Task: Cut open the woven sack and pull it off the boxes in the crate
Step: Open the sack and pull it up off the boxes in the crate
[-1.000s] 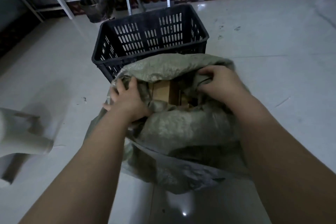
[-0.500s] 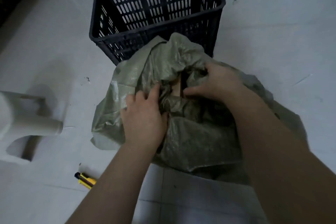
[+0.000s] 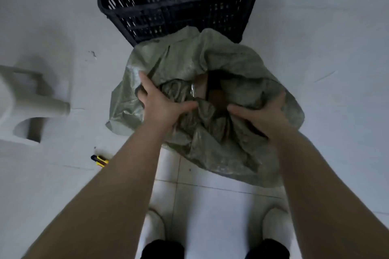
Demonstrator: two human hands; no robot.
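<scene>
- Gripping the mouth of the woven sack, left hand and right hand bunch fabric to peel it down.
- It stands on the floor before the black crate, probably cardboard boxes showing inside.

The left hand and right hand grip the open mouth of a crumpled grey-green woven plastic sack, a brown cardboard box showing inside. A black slotted plastic crate stands just beyond.

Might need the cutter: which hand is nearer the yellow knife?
Left. The left hand grips the sack beyond and right of the knife; the right hand grips it farther right.
</scene>
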